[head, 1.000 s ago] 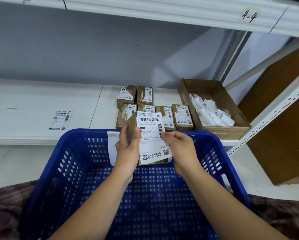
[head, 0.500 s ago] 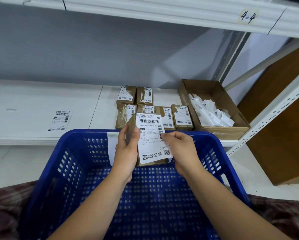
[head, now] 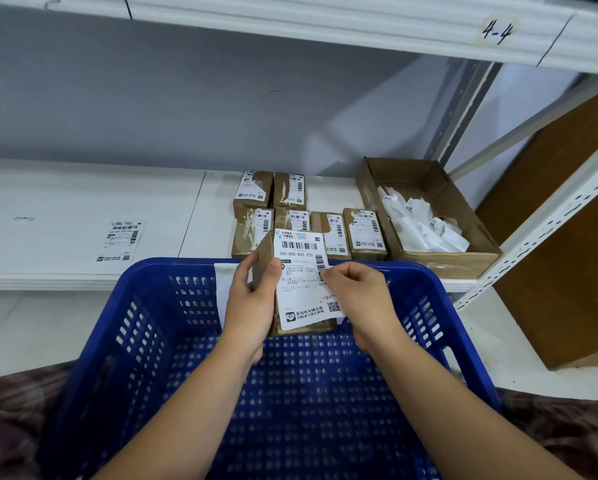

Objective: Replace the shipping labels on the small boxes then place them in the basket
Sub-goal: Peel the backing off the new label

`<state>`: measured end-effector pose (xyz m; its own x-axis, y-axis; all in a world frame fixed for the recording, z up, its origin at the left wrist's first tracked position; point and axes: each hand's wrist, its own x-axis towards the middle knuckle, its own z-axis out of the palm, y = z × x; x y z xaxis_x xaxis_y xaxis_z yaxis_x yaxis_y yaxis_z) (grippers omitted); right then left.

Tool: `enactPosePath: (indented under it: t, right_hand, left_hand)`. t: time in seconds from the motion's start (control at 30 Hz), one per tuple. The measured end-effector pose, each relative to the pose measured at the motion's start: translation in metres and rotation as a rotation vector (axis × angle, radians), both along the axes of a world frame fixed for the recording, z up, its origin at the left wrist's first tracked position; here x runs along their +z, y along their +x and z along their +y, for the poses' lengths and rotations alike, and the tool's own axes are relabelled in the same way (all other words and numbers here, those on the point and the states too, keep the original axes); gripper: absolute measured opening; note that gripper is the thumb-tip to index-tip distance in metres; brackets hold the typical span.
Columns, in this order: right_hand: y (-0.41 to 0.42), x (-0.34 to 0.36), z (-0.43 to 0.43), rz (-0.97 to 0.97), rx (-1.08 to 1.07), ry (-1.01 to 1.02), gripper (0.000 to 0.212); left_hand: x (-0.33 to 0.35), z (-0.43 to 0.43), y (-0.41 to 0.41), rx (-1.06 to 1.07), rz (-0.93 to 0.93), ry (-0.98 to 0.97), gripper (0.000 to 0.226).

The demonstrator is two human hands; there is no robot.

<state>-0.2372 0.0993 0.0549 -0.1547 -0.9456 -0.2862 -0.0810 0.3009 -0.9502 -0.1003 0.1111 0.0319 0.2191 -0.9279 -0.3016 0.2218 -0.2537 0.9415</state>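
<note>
Step in hand, as I'm reading it: sticking a fresh label (head: 301, 282) onto a small box (head: 263, 252). The label is looking crisp and flat, and it is overhanging the box at the right and bottom edges

- box is being held up over the far rim of the basket (head: 145, 317), not yet inside it
- left hand (head: 252, 306) is wrapping the box from the left side, grip closed round it, thumb (head: 273, 268) pressing on the label's left margin
- right hand (head: 360, 296) is pinching the label's right edge, fingers curled, nothing else in that grip
- both forearms are reaching forward over the basket, wrists roughly level, hands facing each other across the box

Doing it well:
- left thumb should be acting as the anchor while the right hand is pulling the sheet lightly taut
- lay it down from the anchored side outward, smoothing as it goes, so no bubbles or creases are crossing the barcode
- square the top edge to the box before pressing, since the label is sitting slightly tilted
- fold the overhang round the edges last

Risk: the free corner sticking to a finger or to itself

Elsewhere: six more boxes (head: 363, 232) are waiting on the shelf (head: 65, 202), a spare label (head: 121, 240) is lying to their left, and a cardboard tray (head: 460, 265) of paper scraps (head: 422, 226) is sitting to their right
</note>
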Motion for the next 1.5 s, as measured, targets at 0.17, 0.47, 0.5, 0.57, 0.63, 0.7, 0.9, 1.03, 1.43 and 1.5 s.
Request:
enactPosePath:
  t: [0.17,0.47,0.5,0.57,0.63,0.7,0.9,1.03,1.43,1.5]
  right_hand:
    - [-0.001,0.003,-0.001,0.015,0.037,-0.038,0.013]
    - [0.004,0.001,0.005,0.343,0.129,-0.235,0.013]
    - [0.005,0.000,0.006,0.350,0.129,-0.236,0.015]
    - [0.006,0.001,0.007,0.351,0.129,-0.233,0.015]
    - [0.007,0.000,0.007,0.387,0.126,-0.230,0.019]
    - [0.007,0.001,0.007,0.399,0.109,-0.209,0.024]
    - [0.006,0.004,0.007,0.133,0.119,-0.189,0.041]
    - [0.006,0.006,0.007,-0.103,0.245,-0.247,0.022]
    - [-0.005,0.003,0.001,-0.023,0.360,-0.297,0.036]
    - [-0.008,0.004,0.001,-0.039,0.373,-0.287,0.034]
  left_hand:
    - [-0.001,0.000,-0.001,0.037,0.001,-0.022,0.051]
    - [-0.002,0.001,-0.001,0.087,-0.013,-0.058,0.051]
    - [-0.002,0.001,-0.001,0.088,-0.009,-0.057,0.051]
    - [-0.002,0.001,-0.002,0.093,0.000,-0.051,0.051]
    - [-0.002,0.001,-0.001,0.104,0.021,-0.045,0.050]
    - [-0.002,0.000,0.000,0.112,0.040,-0.036,0.049]
    - [-0.002,-0.004,0.004,0.114,0.165,0.002,0.040]
    - [0.002,-0.004,0.005,0.015,0.278,0.038,0.037]
    - [0.003,-0.004,0.007,-0.072,0.223,0.054,0.038]
    - [0.005,-0.004,0.007,-0.075,0.199,0.048,0.037]
